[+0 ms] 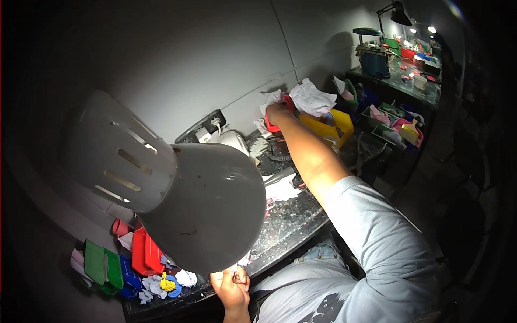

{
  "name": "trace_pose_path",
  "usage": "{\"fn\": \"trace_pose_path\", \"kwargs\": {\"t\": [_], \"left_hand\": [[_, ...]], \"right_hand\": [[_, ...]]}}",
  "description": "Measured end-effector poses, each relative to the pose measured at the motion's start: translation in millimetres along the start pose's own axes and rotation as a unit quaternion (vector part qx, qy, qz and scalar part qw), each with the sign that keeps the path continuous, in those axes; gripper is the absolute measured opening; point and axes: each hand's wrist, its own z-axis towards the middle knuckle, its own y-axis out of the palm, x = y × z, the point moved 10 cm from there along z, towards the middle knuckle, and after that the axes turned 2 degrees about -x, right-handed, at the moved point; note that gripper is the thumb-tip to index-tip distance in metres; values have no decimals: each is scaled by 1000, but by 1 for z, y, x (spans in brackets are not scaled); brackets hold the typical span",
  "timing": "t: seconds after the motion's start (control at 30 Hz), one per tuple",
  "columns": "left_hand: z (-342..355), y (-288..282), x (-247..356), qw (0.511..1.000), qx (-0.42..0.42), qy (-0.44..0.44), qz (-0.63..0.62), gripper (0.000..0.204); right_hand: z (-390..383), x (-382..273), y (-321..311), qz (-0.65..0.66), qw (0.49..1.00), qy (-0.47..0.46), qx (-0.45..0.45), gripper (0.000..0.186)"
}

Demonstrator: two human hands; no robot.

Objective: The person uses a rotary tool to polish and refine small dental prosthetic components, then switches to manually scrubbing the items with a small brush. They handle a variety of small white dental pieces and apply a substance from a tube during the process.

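My left hand (231,288) is at the bench's front edge, just below the rim of a large grey lamp shade (215,204). Its fingers are curled in a pinch, and whatever they hold is too small to name. Stretched far across the bench, my right hand (277,113) is at a red bin (273,128) by the wall. White crumpled paper (271,98) lies close beside that hand. Its fingers are hidden, so their grip does not show. A yellow bin (339,126) stands to the right of the red one, with a written paper sheet (312,98) above it.
The lamp shade hides much of the bench (285,220). Behind it is a power strip (202,129) with plugs. Red bins (144,250), green bins (105,266) and crumpled cloths (156,285) crowd the left end. Another bench (401,81) with a bucket (374,63) stands at far right.
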Motion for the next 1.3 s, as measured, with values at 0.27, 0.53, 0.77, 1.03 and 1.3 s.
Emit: {"fn": "trace_pose_path", "kwargs": {"t": [0.27, 0.53, 0.77, 1.03, 1.3], "left_hand": [[-10, -15, 10, 1000, -1, 4, 4, 40], [-4, -3, 9, 999, -35, 23, 10, 39], [1, 2, 4, 996, -79, 12, -48, 37], [-8, 5, -9, 982, -153, -43, -101, 23], [-11, 29, -22, 944, -201, -105, -239, 13]], "right_hand": [[-14, -55, 31, -176, 981, -54, 55, 28], [-28, -28, -12, -72, 994, 3, 84, 24], [-90, -50, -60, -32, 989, -8, 146, 21], [-277, -121, -133, 458, 878, -136, -42, 10], [-446, -141, -117, 625, 739, -240, -71, 20]]}}
